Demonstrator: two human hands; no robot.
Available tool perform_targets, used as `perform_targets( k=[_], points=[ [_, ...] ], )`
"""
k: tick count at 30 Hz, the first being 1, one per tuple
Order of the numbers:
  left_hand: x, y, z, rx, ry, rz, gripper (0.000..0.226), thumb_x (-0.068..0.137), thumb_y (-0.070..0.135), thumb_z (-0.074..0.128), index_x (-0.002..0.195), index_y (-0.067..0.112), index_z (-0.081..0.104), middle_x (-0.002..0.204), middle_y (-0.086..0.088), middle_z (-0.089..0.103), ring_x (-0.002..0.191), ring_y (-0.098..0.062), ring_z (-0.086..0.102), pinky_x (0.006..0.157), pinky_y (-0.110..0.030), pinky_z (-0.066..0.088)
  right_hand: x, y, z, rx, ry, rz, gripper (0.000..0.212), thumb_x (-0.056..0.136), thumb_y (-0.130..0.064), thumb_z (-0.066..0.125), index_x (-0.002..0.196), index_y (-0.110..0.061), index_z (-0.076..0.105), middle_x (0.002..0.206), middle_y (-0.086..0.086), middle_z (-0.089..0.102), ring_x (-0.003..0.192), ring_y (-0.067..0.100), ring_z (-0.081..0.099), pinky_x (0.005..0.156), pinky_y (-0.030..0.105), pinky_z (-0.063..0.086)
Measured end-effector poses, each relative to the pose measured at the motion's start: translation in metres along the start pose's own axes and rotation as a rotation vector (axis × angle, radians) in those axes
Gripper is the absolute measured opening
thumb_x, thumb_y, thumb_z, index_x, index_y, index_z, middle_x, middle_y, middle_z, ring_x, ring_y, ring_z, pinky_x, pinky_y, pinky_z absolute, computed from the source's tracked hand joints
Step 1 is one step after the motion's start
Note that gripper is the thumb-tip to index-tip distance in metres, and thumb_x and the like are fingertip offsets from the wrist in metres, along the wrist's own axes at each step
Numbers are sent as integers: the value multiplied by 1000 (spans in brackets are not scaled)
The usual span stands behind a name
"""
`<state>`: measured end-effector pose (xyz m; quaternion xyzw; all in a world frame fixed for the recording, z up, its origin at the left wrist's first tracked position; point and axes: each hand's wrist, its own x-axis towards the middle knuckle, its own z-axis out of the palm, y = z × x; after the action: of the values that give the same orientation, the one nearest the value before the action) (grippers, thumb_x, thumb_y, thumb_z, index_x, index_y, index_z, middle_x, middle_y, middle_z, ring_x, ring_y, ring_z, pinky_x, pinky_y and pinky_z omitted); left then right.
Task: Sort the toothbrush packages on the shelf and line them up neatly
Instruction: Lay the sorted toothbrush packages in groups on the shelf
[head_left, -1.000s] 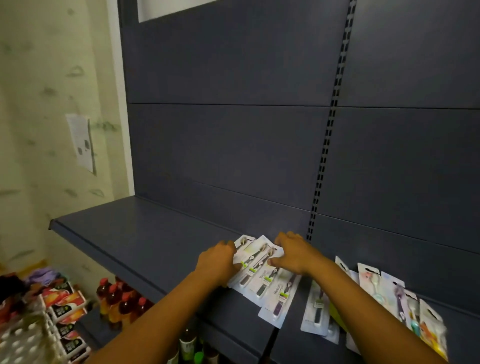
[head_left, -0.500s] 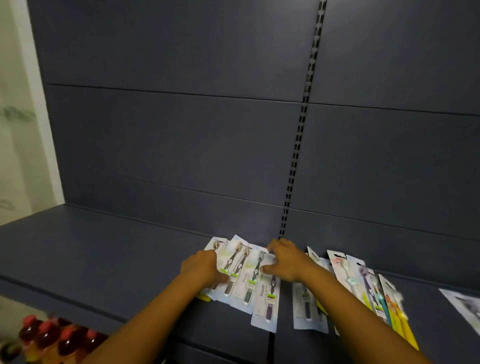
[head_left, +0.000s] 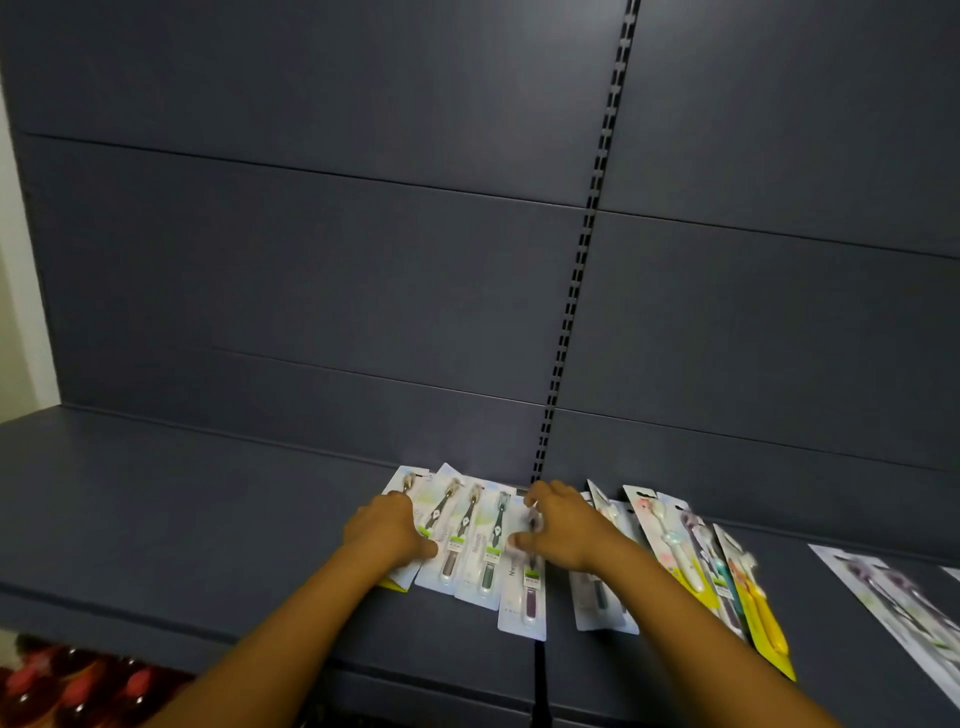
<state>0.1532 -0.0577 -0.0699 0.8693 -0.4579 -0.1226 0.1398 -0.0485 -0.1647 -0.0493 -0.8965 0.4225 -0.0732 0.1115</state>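
Several white toothbrush packages (head_left: 470, 540) lie overlapping in a fan on the dark grey shelf (head_left: 182, 519). My left hand (head_left: 387, 530) rests flat on the left end of the fan, fingers pressing the cards. At the fan's right end, my right hand (head_left: 563, 525) presses on the package with the purple handle (head_left: 524, 597), which sticks out toward the front edge. Right of that hand lies another white package (head_left: 597, 605), then a row of colourful children's toothbrush packages (head_left: 701, 566), partly overlapped.
A larger flat printed package (head_left: 893, 597) lies at the far right of the shelf. The slotted upright (head_left: 587, 234) splits the back panel. Red-capped bottles (head_left: 78, 691) stand below at the bottom left. The shelf's left half is bare.
The view has swung rightward and downward. Both hands stay on the white fan, which has been squeezed a little tighter; the right hand has slid slightly toward the front.
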Motion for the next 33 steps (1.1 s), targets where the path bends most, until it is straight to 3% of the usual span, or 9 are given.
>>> perform_targets(
  k=[6,10,13,15,18,20,24,28,33],
  points=[
    [5,-18,-6,-280,39,-10,27,75,33,71,92,20,55,98,-1,63,81,-17,62,56,-24,44,1,-2,-3,16,-14,-12,60,84,-50,67,133,-24,43,137,0,46,122,20,47,99,36,45],
    [1,-26,-4,-832,18,8,37,80,12,75,110,11,54,99,-7,69,78,-22,66,67,-32,55,5,-9,-3,18,-37,-22,56,85,-49,66,131,-22,45,134,1,47,120,20,48,97,36,46],
    [-14,-32,-5,-1141,23,40,41,81,11,77,113,15,52,99,-6,74,83,-24,73,71,-41,59,10,-18,2,14,-51,-36,49,87,-46,64,126,-20,50,131,2,49,118,21,49,97,35,45],
    [-22,-37,-5,-1199,45,86,40,82,14,77,111,19,51,96,0,76,81,-21,74,61,-38,58,14,-23,8,17,-59,-34,45,88,-46,63,122,-20,53,129,3,51,114,21,50,97,35,46],
    [-27,-44,-6,-1261,87,153,44,80,11,78,112,17,49,102,0,76,89,-22,74,77,-48,59,17,-32,16,30,-73,-28,43,88,-47,62,120,-20,55,127,3,51,111,21,52,95,34,47],
    [-30,-48,-6,-1279,122,178,45,79,7,78,112,15,49,104,0,75,91,-20,73,78,-41,60,21,-38,23,38,-87,-13,42,88,-49,61,117,-20,56,124,2,51,110,21,52,95,35,47],
    [-32,-49,-11,-1302,171,237,44,78,1,76,112,11,50,103,1,75,89,-18,74,67,-29,60,26,-49,35,-46,-83,15,33,88,-56,55,89,-23,52,111,5,54,108,25,55,83,33,45],
    [-29,-54,-13,-1269,207,260,44,79,2,76,112,13,50,102,4,75,89,-17,74,69,-28,60,29,-61,44,-67,-57,60,60,88,-67,49,122,-19,56,127,3,58,115,24,55,92,37,45],
    [-24,-63,-15,-1253,246,257,41,81,1,73,112,13,49,104,6,73,91,-16,73,72,-27,60,37,-72,56,-124,-65,105,68,86,-72,44,125,-18,58,130,5,58,119,25,52,95,37,44]
  ],
)
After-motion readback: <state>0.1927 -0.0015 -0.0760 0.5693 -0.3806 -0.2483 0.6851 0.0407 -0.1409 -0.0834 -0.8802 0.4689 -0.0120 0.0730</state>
